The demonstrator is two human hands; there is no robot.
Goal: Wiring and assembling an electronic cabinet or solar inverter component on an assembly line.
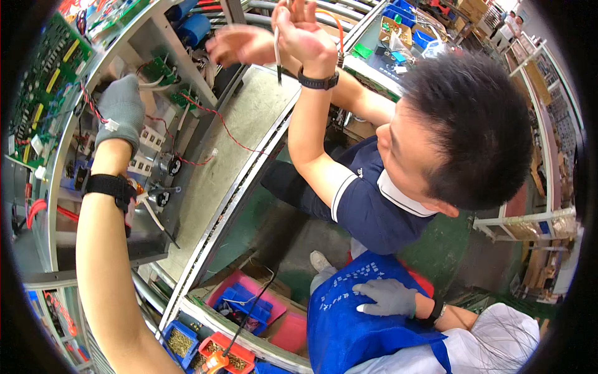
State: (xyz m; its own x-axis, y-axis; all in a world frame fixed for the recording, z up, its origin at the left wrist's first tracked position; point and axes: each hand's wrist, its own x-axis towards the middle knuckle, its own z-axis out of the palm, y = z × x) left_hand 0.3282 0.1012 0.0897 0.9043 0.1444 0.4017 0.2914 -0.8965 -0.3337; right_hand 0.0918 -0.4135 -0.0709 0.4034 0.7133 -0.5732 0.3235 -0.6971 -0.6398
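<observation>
My left hand (118,112), in a grey glove, reaches into an open metal cabinet (55,206). Its fingers look curled in beside a small green circuit board (161,71) and a pale cable, and what they hold is hidden. A white connector (111,125) on twisted red and black wires lies against the back of the glove. My right hand (386,298), also gloved, rests with fingers apart on the blue apron (349,330) over my lap. Across from me, a co-worker's bare hands (305,40) are raised, one beside a white cable with a dark end.
The co-worker (380,181) sits close on the right. A metal-edged conveyor (249,118) runs between us under the cabinet. Below stand small-parts bins (179,343) and an orange-handled screwdriver (215,361). A large green circuit board (47,81) lines the cabinet's left side. Loose red wires trail across.
</observation>
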